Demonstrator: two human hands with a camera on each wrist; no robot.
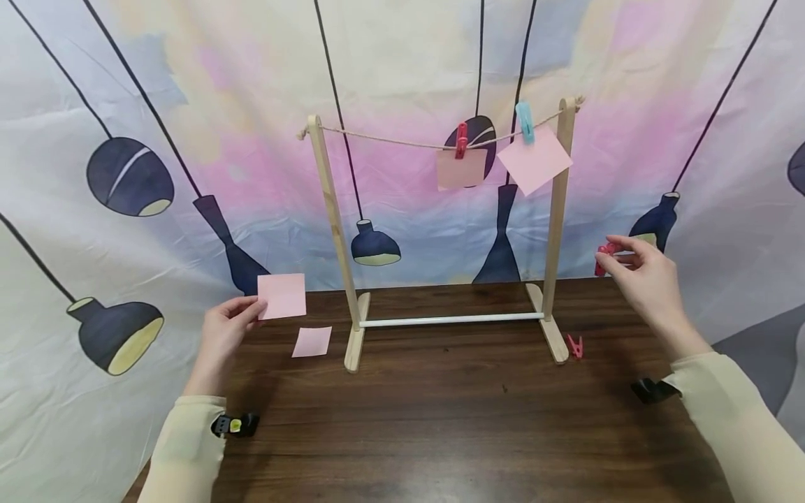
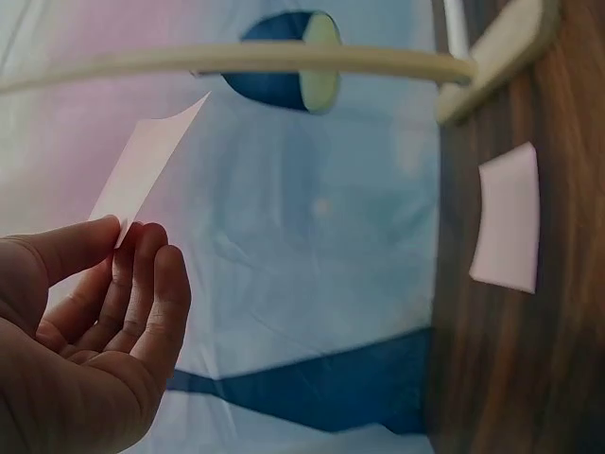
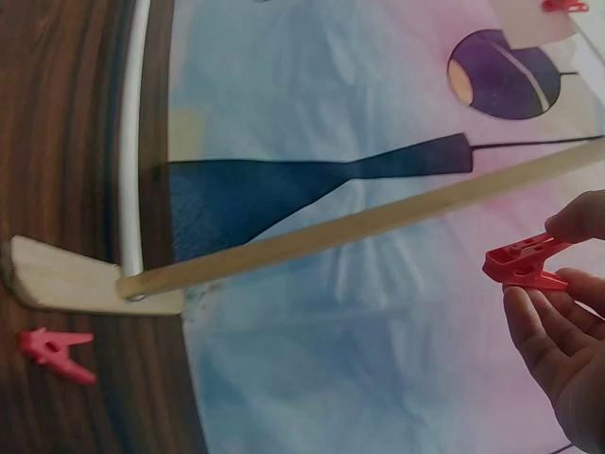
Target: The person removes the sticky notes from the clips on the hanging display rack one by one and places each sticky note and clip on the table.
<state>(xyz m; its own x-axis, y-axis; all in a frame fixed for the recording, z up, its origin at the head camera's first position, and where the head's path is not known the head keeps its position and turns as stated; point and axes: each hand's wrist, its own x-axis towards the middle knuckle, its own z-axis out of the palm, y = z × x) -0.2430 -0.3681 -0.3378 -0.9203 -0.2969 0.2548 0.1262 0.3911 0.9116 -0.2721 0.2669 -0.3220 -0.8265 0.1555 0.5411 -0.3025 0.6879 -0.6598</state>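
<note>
Between thumb and fingers, my left hand [image 1: 225,328] pinches a pink sticky note [image 1: 282,296] by its edge, raised left of the wooden stand [image 1: 333,209]. Below it a second pink sticky note [image 1: 312,342] lies on the table. My right hand [image 1: 648,279] holds a red clothespin [image 3: 526,263] by its handles, out to the right of the stand. On the string [image 1: 383,139] between the posts, a red clothespin [image 1: 462,140] holds one pink note [image 1: 461,170] and a blue clothespin [image 1: 525,123] holds another pink note [image 1: 535,161], which hangs tilted.
Another red clothespin [image 1: 575,346] lies on the dark wooden table [image 1: 440,419], beside the stand's right foot [image 1: 547,325]. A white rod [image 1: 449,321] joins the two feet low down. Behind everything hangs a cloth [image 1: 251,84] printed with lamps.
</note>
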